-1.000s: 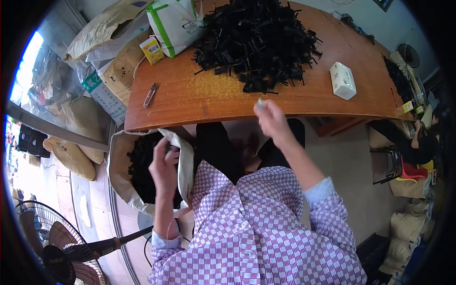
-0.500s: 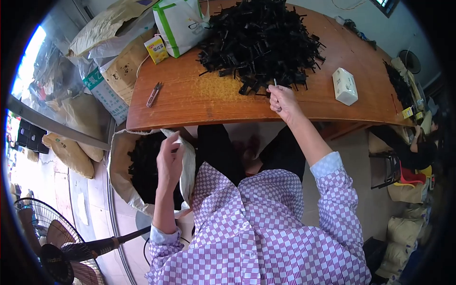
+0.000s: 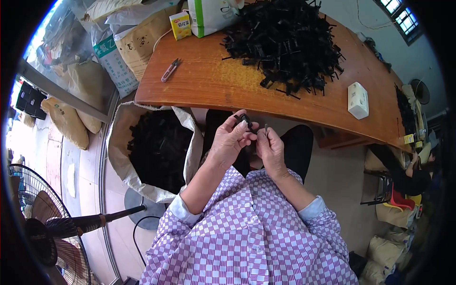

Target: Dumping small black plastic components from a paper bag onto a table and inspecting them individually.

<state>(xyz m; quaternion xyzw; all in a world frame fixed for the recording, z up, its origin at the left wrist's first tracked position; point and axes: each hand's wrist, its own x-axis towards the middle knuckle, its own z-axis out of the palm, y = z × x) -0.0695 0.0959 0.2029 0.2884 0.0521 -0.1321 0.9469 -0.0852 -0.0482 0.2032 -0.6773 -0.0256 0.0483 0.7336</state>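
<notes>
From my end of the feed, I have a small black plastic part with thin projecting arms [image 3: 243, 118] in the left hand [image 3: 229, 140], its thumb and fingers closed on it, held out over the lap on the near side of the table. Just to its right, the right hand [image 3: 271, 154] is curled with thumb and forefinger pinching a slim greyish piece [image 3: 266, 127]; most of that piece is hidden in the fingers, so I cannot tell what it is. I cannot make out whether the two pieces touch. Left of my hands stands an open whitish woven sack [image 3: 116, 159], loaded with dark black parts [image 3: 159, 147]. Beyond them runs a brown wooden table with a worn top [image 3: 199, 88], bearing a large heap of similar black plastic parts [image 3: 289, 42] toward its far side. On the table's left lie small snips with reddish handles [image 3: 169, 72]; farther off stand a yellow carton [image 3: 181, 26] and a white bag with green trim [image 3: 213, 19]. A white wrapped packet [image 3: 357, 99] sits right of the heap. At the near left is a dark standing fan [image 3: 52, 228]; at the far right, another person in black [image 3: 419, 173] sits.
</notes>
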